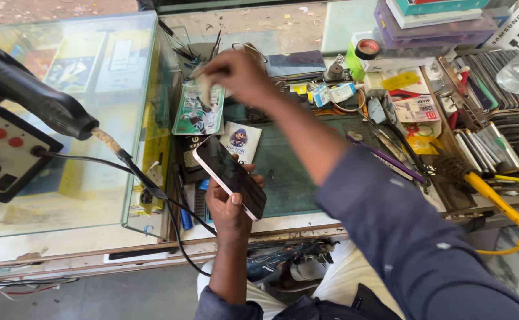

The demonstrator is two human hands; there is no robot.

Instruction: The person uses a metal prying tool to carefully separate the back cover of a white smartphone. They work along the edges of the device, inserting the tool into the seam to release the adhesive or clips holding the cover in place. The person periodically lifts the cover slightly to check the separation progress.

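Note:
My left hand (228, 208) grips a smartphone (230, 176) with a dark screen and pink edge, tilted above the front of a green work mat (286, 178). My right hand (238, 74) reaches across to the back left of the bench, fingers closed on a small whitish item (203, 80) held over a green and white packet (199, 112). What the item is cannot be made out. My right arm in a blue sleeve (401, 231) crosses the mat.
A black hot-air handle (31, 92) and its control box (2, 151) sit on the glass counter (93, 195) at left, cable trailing forward. Tweezers, tools, tape rolls, boxes (431, 24) and a yellow-handled brush (478, 184) crowd the right. A sticker card (240, 141) lies by the phone.

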